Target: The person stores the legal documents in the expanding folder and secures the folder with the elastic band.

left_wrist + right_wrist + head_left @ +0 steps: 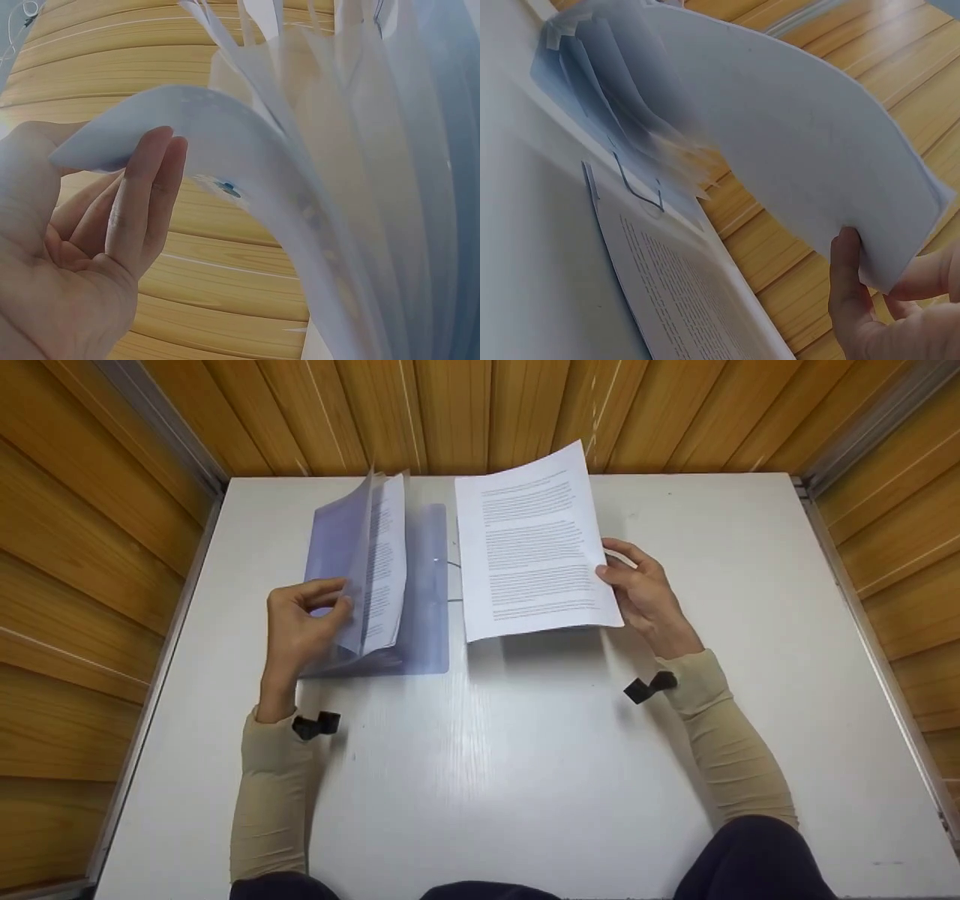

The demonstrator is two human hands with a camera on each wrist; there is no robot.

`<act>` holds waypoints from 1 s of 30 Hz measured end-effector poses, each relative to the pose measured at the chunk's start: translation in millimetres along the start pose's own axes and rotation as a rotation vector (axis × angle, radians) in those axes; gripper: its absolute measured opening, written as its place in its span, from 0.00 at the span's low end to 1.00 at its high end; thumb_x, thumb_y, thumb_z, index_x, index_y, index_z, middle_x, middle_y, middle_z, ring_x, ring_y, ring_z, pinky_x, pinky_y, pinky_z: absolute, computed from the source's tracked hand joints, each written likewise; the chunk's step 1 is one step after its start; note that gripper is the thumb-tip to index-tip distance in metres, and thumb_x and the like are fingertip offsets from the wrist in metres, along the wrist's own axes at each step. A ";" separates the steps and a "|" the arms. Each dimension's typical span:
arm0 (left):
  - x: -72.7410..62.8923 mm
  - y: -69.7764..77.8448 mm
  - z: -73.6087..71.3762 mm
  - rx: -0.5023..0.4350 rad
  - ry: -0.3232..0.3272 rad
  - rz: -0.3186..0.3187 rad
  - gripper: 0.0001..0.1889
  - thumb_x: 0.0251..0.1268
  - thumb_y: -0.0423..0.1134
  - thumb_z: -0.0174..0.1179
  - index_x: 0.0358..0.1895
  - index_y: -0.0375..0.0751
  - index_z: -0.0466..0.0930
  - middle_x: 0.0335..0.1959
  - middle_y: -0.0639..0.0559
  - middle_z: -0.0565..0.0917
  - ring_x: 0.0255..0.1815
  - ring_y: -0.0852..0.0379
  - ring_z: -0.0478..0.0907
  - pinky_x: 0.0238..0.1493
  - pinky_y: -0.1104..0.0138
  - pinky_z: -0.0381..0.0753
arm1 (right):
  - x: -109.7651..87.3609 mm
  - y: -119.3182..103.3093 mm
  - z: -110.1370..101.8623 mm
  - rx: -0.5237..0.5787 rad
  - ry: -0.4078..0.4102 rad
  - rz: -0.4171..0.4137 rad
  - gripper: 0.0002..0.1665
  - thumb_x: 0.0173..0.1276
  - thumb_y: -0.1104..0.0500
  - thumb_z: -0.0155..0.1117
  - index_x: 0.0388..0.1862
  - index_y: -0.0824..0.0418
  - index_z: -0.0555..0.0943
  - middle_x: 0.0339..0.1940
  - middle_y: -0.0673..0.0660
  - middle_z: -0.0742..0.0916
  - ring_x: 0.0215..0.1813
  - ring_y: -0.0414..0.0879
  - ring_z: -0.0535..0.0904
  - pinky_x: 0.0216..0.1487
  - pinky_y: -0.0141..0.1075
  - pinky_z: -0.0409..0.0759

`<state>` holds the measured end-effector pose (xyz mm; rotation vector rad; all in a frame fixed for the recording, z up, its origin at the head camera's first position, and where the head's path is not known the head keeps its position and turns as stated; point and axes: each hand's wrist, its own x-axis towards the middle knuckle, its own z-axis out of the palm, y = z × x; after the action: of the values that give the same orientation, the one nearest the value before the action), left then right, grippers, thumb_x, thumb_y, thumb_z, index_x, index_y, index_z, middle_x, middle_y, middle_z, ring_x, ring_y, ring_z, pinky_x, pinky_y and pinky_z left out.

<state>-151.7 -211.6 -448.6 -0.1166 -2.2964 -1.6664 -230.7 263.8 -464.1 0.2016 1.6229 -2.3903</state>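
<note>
A translucent blue expanding file folder [431, 622] stands partly fanned on the table, with printed sheets [386, 559] among its dividers. My left hand [300, 619] pinches the folder's bent plastic leaf [187, 112] between thumb and fingers. To the right, my right hand [649, 596] grips a printed paper [532, 547] by its right edge, lifted and curved. Whether it is one sheet or more, I cannot tell. Below that paper, another printed sheet [675, 285] lies flat in the right wrist view. A thin elastic cord [637, 191] loops out from the folder.
The white table [465, 772] bears everything. Wooden plank walls [517, 412] edge it at the back and both sides. A small black wrist mount [319, 725] juts from the left sleeve, another [649, 686] from the right.
</note>
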 end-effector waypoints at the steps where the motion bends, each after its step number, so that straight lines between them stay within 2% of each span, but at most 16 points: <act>1: -0.2 0.2 0.2 0.001 0.002 0.000 0.12 0.63 0.22 0.67 0.48 0.28 0.91 0.43 0.32 0.92 0.35 0.69 0.90 0.40 0.77 0.86 | -0.2 1.0 1.4 0.006 -0.008 0.004 0.30 0.75 0.75 0.62 0.73 0.62 0.74 0.60 0.61 0.85 0.54 0.52 0.87 0.48 0.39 0.88; 8: -1.1 1.6 0.8 0.000 0.006 -0.016 0.12 0.63 0.22 0.68 0.49 0.29 0.92 0.44 0.32 0.92 0.35 0.69 0.90 0.41 0.77 0.86 | -0.4 7.7 13.5 0.040 -0.012 0.003 0.28 0.74 0.77 0.61 0.69 0.62 0.76 0.57 0.61 0.86 0.52 0.51 0.88 0.46 0.39 0.89; 17: -1.1 0.4 1.2 0.015 0.008 -0.022 0.12 0.63 0.23 0.68 0.49 0.29 0.91 0.44 0.33 0.92 0.36 0.69 0.90 0.41 0.77 0.86 | 2.0 12.9 27.4 0.057 -0.031 0.017 0.28 0.75 0.77 0.59 0.71 0.62 0.75 0.61 0.63 0.84 0.54 0.53 0.88 0.47 0.41 0.90; 23: -1.3 -0.7 1.0 0.014 0.012 -0.008 0.12 0.63 0.22 0.68 0.48 0.29 0.92 0.43 0.33 0.92 0.35 0.69 0.90 0.43 0.77 0.86 | 4.8 16.7 36.6 0.053 -0.046 0.019 0.28 0.75 0.77 0.59 0.71 0.62 0.76 0.61 0.63 0.84 0.54 0.53 0.88 0.47 0.41 0.90; 30: -1.0 -1.7 1.3 -0.014 0.008 0.001 0.11 0.62 0.22 0.67 0.47 0.27 0.91 0.40 0.31 0.92 0.34 0.69 0.90 0.40 0.77 0.86 | 6.1 21.0 47.4 0.063 -0.061 0.032 0.29 0.76 0.78 0.57 0.72 0.62 0.74 0.61 0.63 0.84 0.54 0.52 0.88 0.49 0.42 0.90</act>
<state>-151.5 -210.9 -450.8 -0.1141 -2.2787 -1.6802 -229.6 211.7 -466.7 0.1638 1.5076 -2.4014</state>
